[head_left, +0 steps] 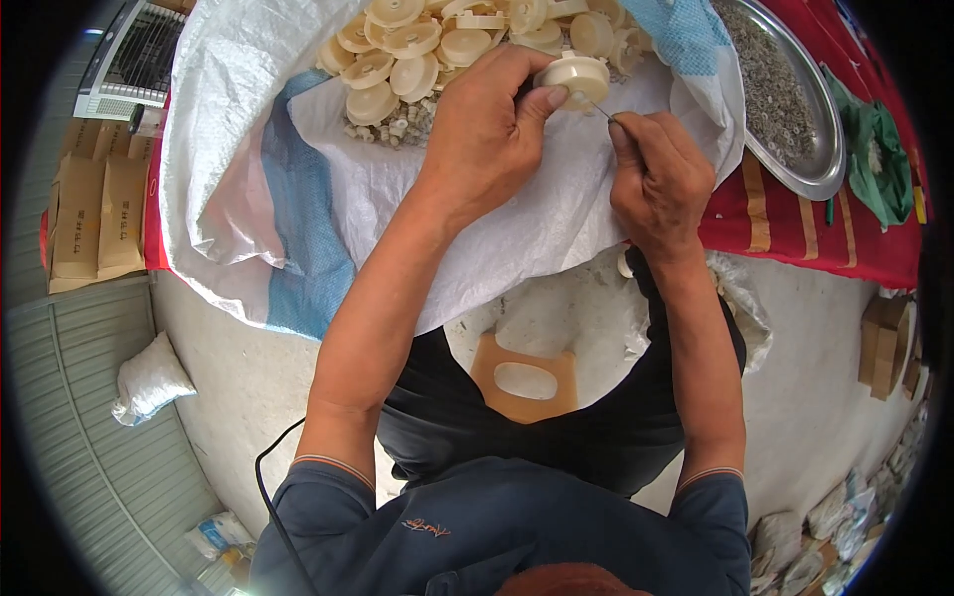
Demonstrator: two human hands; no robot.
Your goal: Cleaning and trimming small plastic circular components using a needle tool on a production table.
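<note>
- So, left hand (492, 124) pinches a cream plastic cap (574, 75) over the white woven sack (224, 99); right hand (662, 179) holds a thin pin (602, 110) to it.
- Pin could skid if pushed crooked, I'd guess.
- Loose caps (412, 77) inside the sack crowd things; steel tray's (835, 144) right of it.

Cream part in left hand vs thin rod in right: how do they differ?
Shape: the cream part is broad and round; the thin rod is slender.
Colour: the cream part is pale yellowish; the thin rod looks grey.
Hold: the left hand grips the cream part; the right hand pinches the thin rod.
Shared: both are hand-held.
</note>
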